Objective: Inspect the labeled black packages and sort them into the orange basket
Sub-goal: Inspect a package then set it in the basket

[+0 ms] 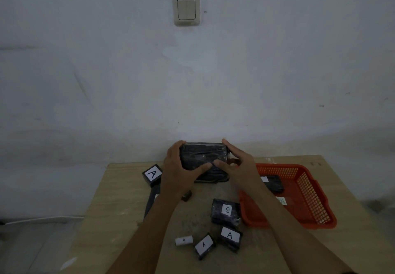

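A large black wrapped package (pixel 202 156) is held up above the far side of the wooden table (pixel 119 209). My left hand (pixel 179 171) grips its left end and my right hand (pixel 237 164) grips its right end, thumbs across its near face. No label shows on that face. The orange basket (pixel 307 192) stands to the right with one black package (pixel 274 182) inside. On the table lie a package marked B (pixel 225 210), two packages marked A (pixel 229 237) (pixel 204 246), another A package (pixel 152 175) at the left, and a small white roll (pixel 183 240) marked A.
A long black package (pixel 150 203) lies partly hidden under my left forearm, with a small dark object (pixel 186 195) beside it. A pale wall with a light switch (pixel 186 9) rises right behind the table. The table's left edge drops to a grey floor.
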